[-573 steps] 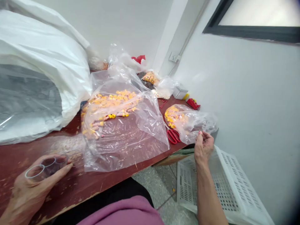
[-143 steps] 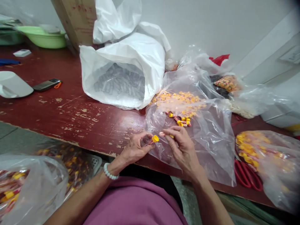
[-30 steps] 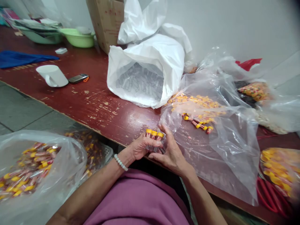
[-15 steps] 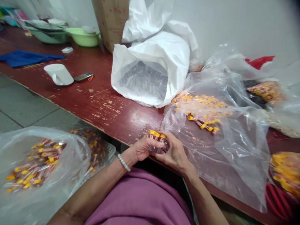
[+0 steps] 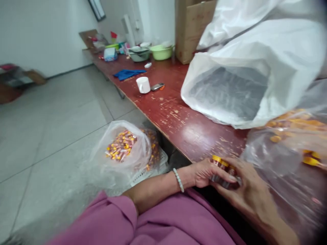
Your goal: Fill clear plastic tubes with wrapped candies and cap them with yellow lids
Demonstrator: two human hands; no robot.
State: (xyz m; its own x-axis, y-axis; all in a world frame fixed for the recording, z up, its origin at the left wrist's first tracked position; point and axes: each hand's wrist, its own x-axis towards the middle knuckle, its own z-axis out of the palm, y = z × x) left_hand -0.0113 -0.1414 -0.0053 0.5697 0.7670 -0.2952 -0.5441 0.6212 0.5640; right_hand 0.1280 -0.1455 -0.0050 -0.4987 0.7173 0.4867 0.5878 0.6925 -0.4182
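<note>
Over on the far left there's a clear bag of filled tubes (image 5: 122, 147) sitting in a white basket (image 5: 149, 170) down on the floor, just beside the table (image 5: 178, 119) edge. Further back on the table a white mug (image 5: 143, 84) is standing next to a phone (image 5: 157, 86), with a blue cloth (image 5: 127, 74) and a green bowl (image 5: 161, 52) behind them. Moving right, the left hand (image 5: 204, 173) is gripping a little bunch of yellow-capped tubes (image 5: 222, 168) right at the table's front edge, fingers curled around them from the left. The right hand (image 5: 251, 190) is cupping the same bunch from the other side, fingers pressed against the tubes. Above that a big white bag (image 5: 255, 71) is lying open, and a clear plastic bag (image 5: 286, 146) is spreading out at far right, kinda blurry
</note>
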